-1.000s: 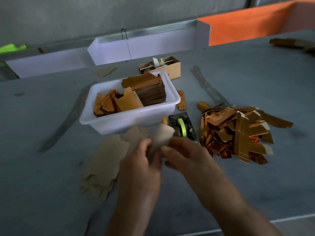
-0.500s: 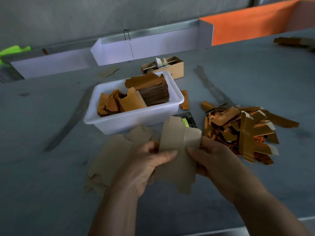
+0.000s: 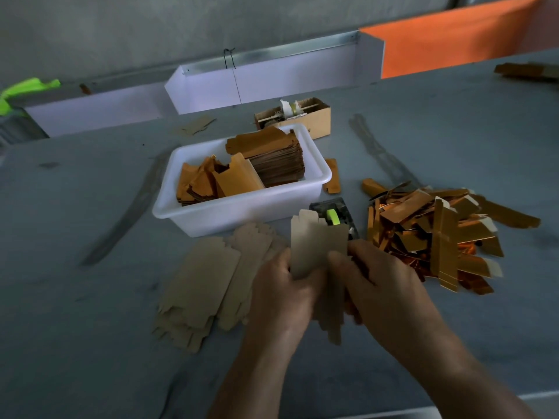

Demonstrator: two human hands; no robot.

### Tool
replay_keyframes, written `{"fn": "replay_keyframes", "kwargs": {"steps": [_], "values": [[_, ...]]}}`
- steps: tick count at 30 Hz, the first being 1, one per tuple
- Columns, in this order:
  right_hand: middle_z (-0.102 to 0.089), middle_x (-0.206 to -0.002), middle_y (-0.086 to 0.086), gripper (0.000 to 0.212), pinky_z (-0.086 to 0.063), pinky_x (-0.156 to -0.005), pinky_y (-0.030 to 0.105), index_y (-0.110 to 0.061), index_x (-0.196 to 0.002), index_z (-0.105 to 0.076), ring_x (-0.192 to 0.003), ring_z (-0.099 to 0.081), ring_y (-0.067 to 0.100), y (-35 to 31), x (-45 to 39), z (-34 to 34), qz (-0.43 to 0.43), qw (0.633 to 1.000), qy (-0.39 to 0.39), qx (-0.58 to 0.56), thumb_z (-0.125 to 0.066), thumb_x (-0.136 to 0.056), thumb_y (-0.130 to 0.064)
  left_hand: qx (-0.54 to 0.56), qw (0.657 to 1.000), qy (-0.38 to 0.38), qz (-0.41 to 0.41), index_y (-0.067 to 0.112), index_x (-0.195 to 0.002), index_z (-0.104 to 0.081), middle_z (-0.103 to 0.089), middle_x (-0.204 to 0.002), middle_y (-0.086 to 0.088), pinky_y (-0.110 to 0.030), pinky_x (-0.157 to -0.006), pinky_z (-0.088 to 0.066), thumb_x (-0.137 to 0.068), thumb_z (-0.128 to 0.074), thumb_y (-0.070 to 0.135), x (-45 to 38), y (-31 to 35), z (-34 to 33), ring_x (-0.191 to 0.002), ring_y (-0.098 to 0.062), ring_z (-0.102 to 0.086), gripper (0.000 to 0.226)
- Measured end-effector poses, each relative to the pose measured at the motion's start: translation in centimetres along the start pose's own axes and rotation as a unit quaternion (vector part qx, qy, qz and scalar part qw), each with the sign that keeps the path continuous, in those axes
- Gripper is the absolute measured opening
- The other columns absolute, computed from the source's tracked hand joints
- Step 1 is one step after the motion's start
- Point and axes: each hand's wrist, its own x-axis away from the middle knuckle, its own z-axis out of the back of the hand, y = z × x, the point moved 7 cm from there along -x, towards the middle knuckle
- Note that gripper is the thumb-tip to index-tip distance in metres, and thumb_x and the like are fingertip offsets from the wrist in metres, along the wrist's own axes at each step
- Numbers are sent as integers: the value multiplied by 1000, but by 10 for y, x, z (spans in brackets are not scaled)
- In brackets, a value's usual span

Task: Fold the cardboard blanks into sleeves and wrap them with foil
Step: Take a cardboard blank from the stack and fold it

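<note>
Since the earlier frame, the tan notched cardboard blank [image 3: 317, 246] has been narrowed; folding is judged underway, gripped by left hand [image 3: 281, 294] and right hand [image 3: 384, 282]. Creasing shut is required next.

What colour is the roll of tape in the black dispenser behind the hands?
Bright yellow-green, seen in the head view: the tape roll sits inside the black dispenser.

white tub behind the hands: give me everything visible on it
The white tub is a rectangular, smooth, plastic-looking bin with rounded corners and a rolled rim, standing upright on the grey table beyond the hands. Inside, at its right end, sits a tall neat stack of brown cardboard blanks; at its left lies a looser heap of orange-brown pieces. Neither hand touches it. A black tape dispenser sits near its front right corner.
</note>
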Motion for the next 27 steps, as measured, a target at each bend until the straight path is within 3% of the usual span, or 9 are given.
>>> {"fn": "replay_keyframes", "kwargs": {"steps": [2, 4, 6, 7, 11, 13, 17, 22, 27], "values": [[-64, -59, 3, 25, -52, -48, 19, -22, -84, -61, -51, -64, 7, -1, 2, -8, -29, 994, -32, -100, -41, -97, -29, -27, 999, 12, -21, 15, -87, -67, -69, -77, -12, -51, -66, -57, -81, -66, 27, 0, 4, 0, -72, -33, -67, 14], [-67, -63, 3, 25, -57, -54, 26, -24, -87, -62, -56, -68, 11, 0, 4, -10, -31, 991, -41, -122, -40, -98, -24, -37, 999, -15, -16, 19, -86, -66, -69, -75, -5, -35, -64, -58, -89, -60, 25, -1, 2, 0, -70, -19, -67, 9], [-69, -68, -2, 17, -56, -56, 20, -29, -95, -61, -61, -68, 6, 1, 3, -8, -10, 994, -34, -99, -46, -95, -21, -9, 997, -70, -8, 23, -83, -67, -70, -71, 5, -13, -54, -49, -93, -56, 29, 4, 5, -3, -63, -1, -65, 15], [-69, -70, -4, 15, -54, -54, 16, -34, -96, -58, -61, -68, 3, 1, 4, -7, -6, 995, -30, -93, -50, -93, -22, -8, 996, -91, -17, 24, -83, -67, -70, -70, 9, -10, -54, -47, -93, -56, 32, 6, 7, -5, -64, 1, -65, 17], [-66, -68, -9, 10, -47, -49, 8, -32, -93, -55, -57, -63, -6, 4, 4, -5, -7, 1000, -21, -21, -60, -87, -26, -84, 990, -103, -57, 23, -92, -66, -71, -83, -4, -42, -70, -56, -96, -51, 32, 7, 10, -5, -78, -18, -68, 19], [-62, -67, -10, 8, -43, -47, 5, -30, -90, -56, -57, -61, -5, 7, 2, -1, -13, 1000, -11, 3, -60, -84, -34, -83, 989, -116, -43, 23, -97, -66, -71, -90, -5, -46, -81, -55, -97, -49, 32, 7, 9, -4, -85, -20, -67, 19], [-65, -68, -7, 9, -48, -55, 12, -32, -79, -61, -66, -62, -1, 17, 0, 4, -42, 999, -17, -22, -61, -80, -41, -51, 988, -144, -10, 27, -94, -69, -73, -89, 3, -33, -79, -54, -93, -56, 29, 7, 5, -2, -84, -9, -69, 13], [-67, -73, 2, 5, -57, -67, 30, -25, -78, -62, -71, -67, 15, 27, -2, 2, -94, 987, 0, -127, -63, -83, -26, 39, 995, -75, 44, 20, -89, -69, -74, -83, 0, -30, -72, -57, -83, -70, 23, 4, -5, 0, -77, -14, -71, 6], [-71, -75, 7, 5, -54, -55, 19, -20, -89, -63, -69, -70, 13, 29, 3, -8, -157, 950, -24, -270, -58, -88, -21, 69, 997, -11, 16, 37, -81, -70, -73, -79, 17, -8, -53, -48, -84, -70, 19, 9, -1, -1, -71, 3, -68, 18]]}}
